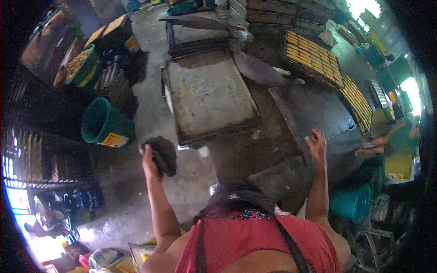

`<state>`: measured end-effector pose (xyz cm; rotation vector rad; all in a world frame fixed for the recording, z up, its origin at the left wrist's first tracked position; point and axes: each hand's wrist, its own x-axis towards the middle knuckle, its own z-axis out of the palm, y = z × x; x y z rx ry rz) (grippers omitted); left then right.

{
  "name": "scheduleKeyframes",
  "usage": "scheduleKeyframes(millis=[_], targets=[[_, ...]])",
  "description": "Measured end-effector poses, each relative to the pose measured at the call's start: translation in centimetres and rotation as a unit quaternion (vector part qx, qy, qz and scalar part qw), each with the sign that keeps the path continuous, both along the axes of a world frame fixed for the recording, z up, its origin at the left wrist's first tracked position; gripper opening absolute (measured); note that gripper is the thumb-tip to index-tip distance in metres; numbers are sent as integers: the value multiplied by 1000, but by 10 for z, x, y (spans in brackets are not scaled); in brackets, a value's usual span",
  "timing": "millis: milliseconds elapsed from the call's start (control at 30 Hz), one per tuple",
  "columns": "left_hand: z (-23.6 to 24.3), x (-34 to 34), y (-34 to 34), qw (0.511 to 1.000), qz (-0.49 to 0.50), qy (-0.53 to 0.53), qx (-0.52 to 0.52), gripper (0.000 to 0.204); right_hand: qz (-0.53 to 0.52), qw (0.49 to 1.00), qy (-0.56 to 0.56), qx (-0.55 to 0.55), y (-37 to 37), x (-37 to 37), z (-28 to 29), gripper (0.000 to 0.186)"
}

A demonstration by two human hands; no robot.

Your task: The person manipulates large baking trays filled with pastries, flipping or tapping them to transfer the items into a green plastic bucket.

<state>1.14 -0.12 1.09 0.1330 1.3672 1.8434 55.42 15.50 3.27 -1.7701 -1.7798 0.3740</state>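
Observation:
My left hand point(148, 160) is closed around a dark, thick cloth pad point(165, 154), held out over the floor beside the near left corner of a stack of metal baking trays point(211, 98). The top tray is worn and brown-stained, with small yellowish crumbs on it. On the other side, my right hand point(317, 144) is raised with its fingers apart and slightly curled, holding nothing. It is near the end of a long, narrow bar point(289, 122) by the dark worktop point(325, 111).
Trays of yellow-brown baked pieces point(314, 57) lie at the far right. Another person point(400, 139) in green reaches toward the worktop there. A green bucket point(104, 122) stands left of the tray stack, below a filled green tub point(82, 66). A teal container point(351, 202) sits at lower right.

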Motion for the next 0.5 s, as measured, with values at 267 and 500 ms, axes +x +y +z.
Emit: scheduleKeyframes(millis=[267, 500], targets=[[45, 105, 40, 990, -112, -46, 76, 56, 9, 978, 210, 7, 100, 86, -22, 43], [1, 245, 199, 975, -211, -65, 24, 55, 19, 952, 256, 165, 325, 277, -44, 41]])
